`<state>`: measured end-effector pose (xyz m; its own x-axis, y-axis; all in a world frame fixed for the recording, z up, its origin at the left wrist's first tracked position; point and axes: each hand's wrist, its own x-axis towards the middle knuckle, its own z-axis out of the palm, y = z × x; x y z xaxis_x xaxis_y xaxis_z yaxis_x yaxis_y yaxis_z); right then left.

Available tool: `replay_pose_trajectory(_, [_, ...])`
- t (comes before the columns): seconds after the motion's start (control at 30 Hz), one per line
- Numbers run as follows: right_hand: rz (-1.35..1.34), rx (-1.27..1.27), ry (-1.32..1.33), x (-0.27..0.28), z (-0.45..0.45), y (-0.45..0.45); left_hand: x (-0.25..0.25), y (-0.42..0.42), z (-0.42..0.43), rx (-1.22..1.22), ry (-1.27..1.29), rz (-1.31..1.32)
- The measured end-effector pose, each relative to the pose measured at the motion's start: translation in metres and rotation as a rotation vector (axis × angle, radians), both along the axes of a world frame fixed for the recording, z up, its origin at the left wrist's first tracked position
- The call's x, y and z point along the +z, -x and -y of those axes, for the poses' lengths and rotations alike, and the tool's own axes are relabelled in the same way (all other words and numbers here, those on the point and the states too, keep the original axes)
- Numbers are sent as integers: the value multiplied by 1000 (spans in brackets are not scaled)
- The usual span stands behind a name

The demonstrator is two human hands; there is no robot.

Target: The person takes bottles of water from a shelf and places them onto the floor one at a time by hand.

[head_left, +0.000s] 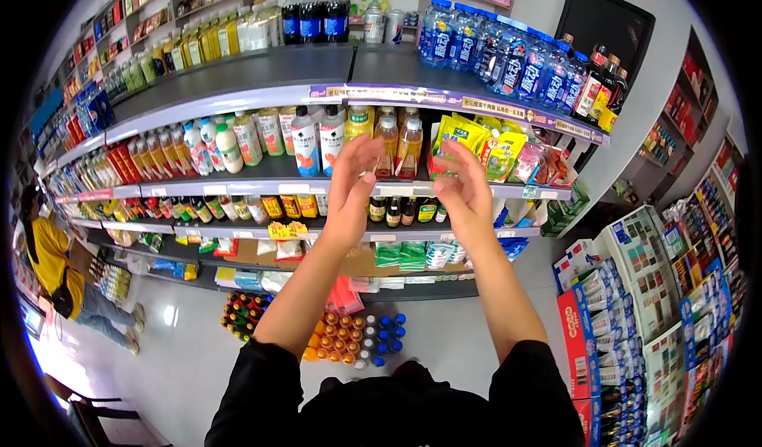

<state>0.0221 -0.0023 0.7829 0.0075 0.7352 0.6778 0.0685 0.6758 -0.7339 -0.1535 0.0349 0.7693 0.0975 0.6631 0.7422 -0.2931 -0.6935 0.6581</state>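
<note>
My left hand (352, 189) is raised before the middle shelf, fingers apart and curved, with nothing in it. Just left of it stand white-labelled bottles with black caps (305, 141). My right hand (464, 193) is also raised, palm turned inward, its fingers spread and holding nothing. Between the hands, on the shelf behind, are amber bottles (408, 147) with pale caps. Yellow pouches (503, 155) stand to the right of my right hand. Neither hand visibly touches any item.
Blue-capped bottles (512, 66) line the top shelf (238, 74). Below on the floor stand orange-capped bottles (340, 340) and blue-capped ones. A person in a yellow top (52, 260) is at the far left. Stacked boxes (578, 344) stand at the right.
</note>
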Motion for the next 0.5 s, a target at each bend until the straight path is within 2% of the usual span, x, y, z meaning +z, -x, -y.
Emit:
replay_pose_trajectory(0.23, [99, -97, -124, 50, -40, -27, 43, -4, -48, -25, -58, -120])
replay_pose_trajectory(0.4, [93, -140, -113, 84, -98, -62, 74, -25, -106, -61, -15, -66])
replay_pose_trajectory(0.5, [149, -218, -118, 107, -147, -84, 93, -50, -149, -1, -8, -79])
